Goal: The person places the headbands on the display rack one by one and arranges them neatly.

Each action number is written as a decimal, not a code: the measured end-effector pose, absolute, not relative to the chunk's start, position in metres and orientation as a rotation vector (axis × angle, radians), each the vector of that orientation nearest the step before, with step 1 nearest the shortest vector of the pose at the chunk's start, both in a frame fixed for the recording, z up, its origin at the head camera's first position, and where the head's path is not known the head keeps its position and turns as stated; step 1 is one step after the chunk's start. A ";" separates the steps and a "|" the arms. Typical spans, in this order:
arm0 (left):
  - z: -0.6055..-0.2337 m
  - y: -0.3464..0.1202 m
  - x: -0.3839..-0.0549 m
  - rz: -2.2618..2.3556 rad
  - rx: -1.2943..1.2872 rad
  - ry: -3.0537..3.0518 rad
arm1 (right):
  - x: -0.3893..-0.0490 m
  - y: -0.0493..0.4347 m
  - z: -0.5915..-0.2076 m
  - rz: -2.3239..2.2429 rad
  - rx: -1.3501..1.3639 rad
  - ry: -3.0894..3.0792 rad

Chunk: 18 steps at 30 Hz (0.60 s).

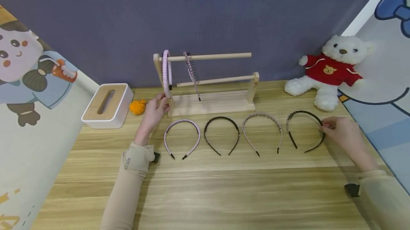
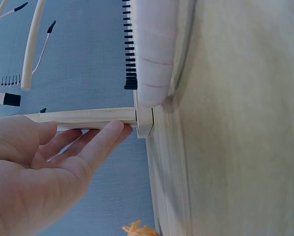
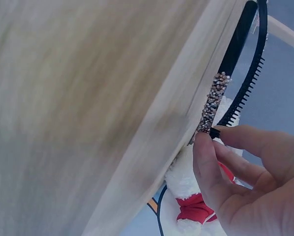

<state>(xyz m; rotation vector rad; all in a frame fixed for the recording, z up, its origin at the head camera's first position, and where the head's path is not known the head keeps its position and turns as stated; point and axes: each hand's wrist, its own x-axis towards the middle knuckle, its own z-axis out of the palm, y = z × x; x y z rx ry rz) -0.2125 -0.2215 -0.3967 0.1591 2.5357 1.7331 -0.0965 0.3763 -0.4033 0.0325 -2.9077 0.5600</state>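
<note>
My right hand [image 1: 344,132] pinches the right side of a black headband [image 1: 307,112] between thumb and fingers. In the right wrist view this headband [image 3: 243,93] shows small teeth inside and beaded stones along part of its band. My left hand [image 1: 155,111] is at the left post of a wooden headband rack [image 1: 211,103]. Its fairly straight fingers rest along the post [image 2: 87,116] in the left wrist view. A pink-wrapped headband [image 1: 165,70] and a thin beaded one [image 1: 193,71] hang on the upper rod.
On the table lie a lilac headband [image 1: 166,134], a black headband [image 1: 237,130] and a beige spiral-wrapped headband [image 1: 245,127] in a row. A tissue box [image 1: 105,105] and orange yarn ball [image 1: 137,107] stand left; a white teddy bear [image 1: 333,70] sits right.
</note>
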 end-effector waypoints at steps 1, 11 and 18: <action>-0.397 -0.221 -0.212 1.736 0.162 2.533 | -0.096 0.376 -0.403 0.563 0.027 -2.907; -0.397 -0.221 -0.212 1.742 0.192 2.542 | -0.098 0.377 -0.398 0.619 -0.017 -2.934; -0.399 -0.222 -0.214 1.725 0.197 2.556 | -0.097 0.376 -0.393 0.634 -0.007 -2.913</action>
